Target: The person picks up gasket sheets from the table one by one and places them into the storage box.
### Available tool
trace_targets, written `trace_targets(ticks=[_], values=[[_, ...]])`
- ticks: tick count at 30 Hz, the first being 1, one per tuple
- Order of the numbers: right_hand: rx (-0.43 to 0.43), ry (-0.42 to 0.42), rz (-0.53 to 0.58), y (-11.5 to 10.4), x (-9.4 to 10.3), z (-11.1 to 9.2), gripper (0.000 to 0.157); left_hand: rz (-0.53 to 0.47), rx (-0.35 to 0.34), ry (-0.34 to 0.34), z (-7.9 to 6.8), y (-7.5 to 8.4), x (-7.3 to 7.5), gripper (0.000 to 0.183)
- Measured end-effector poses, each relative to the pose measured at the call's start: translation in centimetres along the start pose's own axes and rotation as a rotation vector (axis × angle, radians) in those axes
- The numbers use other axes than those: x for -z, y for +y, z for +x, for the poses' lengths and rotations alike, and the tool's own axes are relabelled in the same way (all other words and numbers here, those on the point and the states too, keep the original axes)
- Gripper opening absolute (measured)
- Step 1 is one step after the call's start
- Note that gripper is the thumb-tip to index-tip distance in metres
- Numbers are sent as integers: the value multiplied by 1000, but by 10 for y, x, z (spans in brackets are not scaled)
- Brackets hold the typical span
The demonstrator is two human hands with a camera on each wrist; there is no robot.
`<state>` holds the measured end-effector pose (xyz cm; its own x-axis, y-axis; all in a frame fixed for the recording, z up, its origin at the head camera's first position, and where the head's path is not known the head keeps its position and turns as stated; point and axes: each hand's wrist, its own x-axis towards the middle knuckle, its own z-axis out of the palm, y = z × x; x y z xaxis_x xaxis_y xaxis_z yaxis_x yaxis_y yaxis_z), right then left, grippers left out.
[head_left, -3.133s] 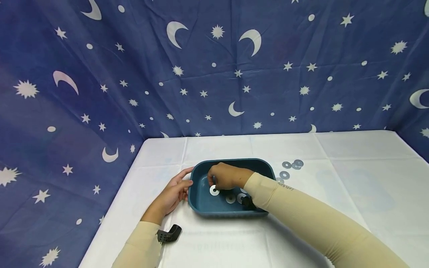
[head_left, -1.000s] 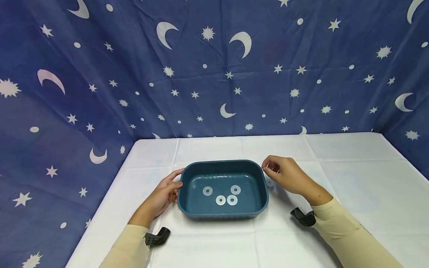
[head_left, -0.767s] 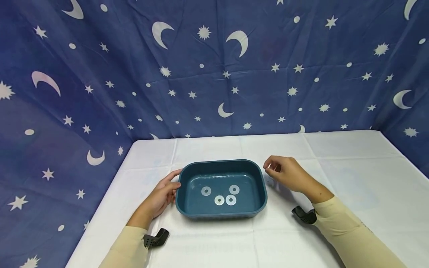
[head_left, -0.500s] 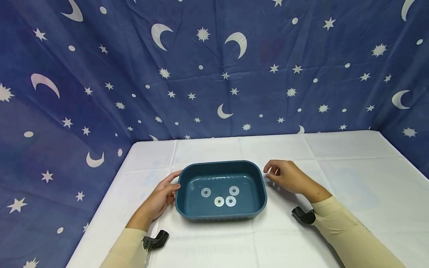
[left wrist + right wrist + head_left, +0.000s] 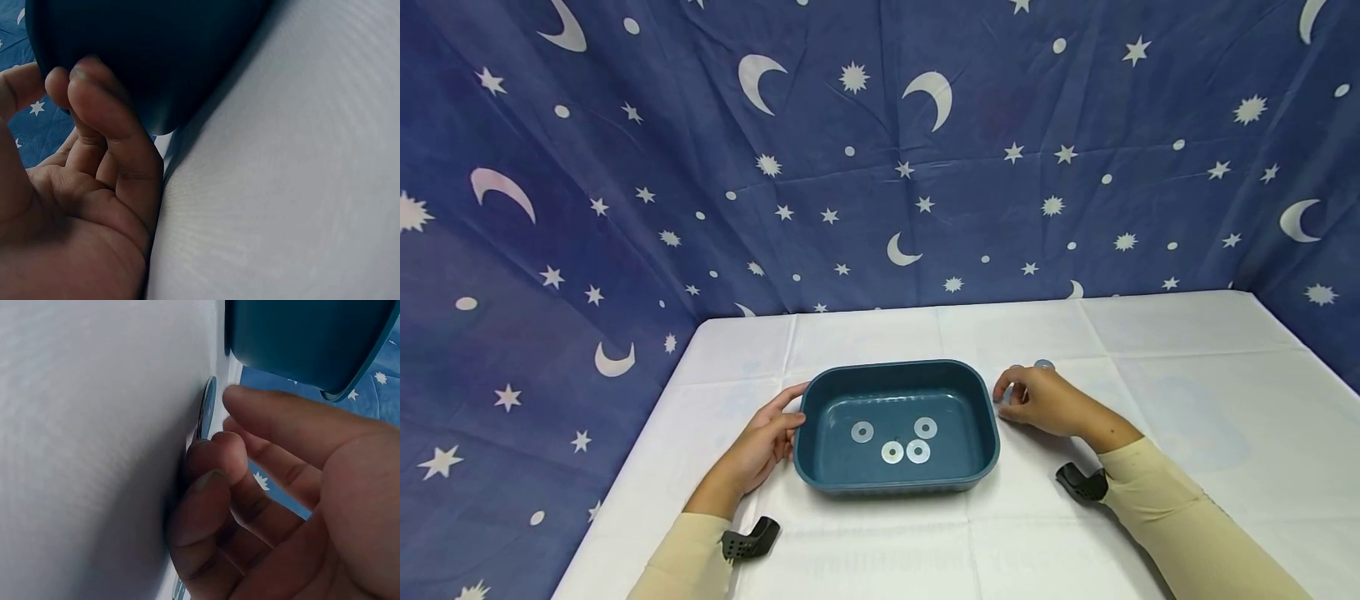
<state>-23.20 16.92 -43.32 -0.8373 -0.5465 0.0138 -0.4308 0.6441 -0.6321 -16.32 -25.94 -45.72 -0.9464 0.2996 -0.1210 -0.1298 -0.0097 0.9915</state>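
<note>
A dark teal plastic bin (image 5: 895,485) stands on the white cloth in the head view, with several flat metal washers (image 5: 862,432) lying on its floor. My left hand (image 5: 756,450) holds the bin's left end, thumb at the rim and fingers against the outer wall. Right of the bin, my right hand (image 5: 1052,404) is low over the cloth, fingers bent and thumb apart from them. In the right wrist view a washer (image 5: 208,406) lies on the cloth right by those fingertips; contact cannot be told. Another washer (image 5: 1043,364) peeks out behind the hand.
A white cloth (image 5: 887,550) covers the table. Behind and to the left hangs a blue curtain (image 5: 865,192) with moons and stars. Black wrist mounts (image 5: 751,538) sit on both wrists. Part of another washer (image 5: 179,589) shows below the right fingers.
About three seconds ago my right hand was inside the bin with a washer; it has since moved out to the right and lowered to the cloth. My left hand stays at the bin.
</note>
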Motion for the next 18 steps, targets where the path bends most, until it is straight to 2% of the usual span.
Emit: trace_targets(ticks=[8,18], values=[[-43,-29,33,1,-1,-1,18,-1,10,7,0,1,-2,58],[-50,-33,25,0,-1,-2,19,4,11,8,0,2,-2,58]])
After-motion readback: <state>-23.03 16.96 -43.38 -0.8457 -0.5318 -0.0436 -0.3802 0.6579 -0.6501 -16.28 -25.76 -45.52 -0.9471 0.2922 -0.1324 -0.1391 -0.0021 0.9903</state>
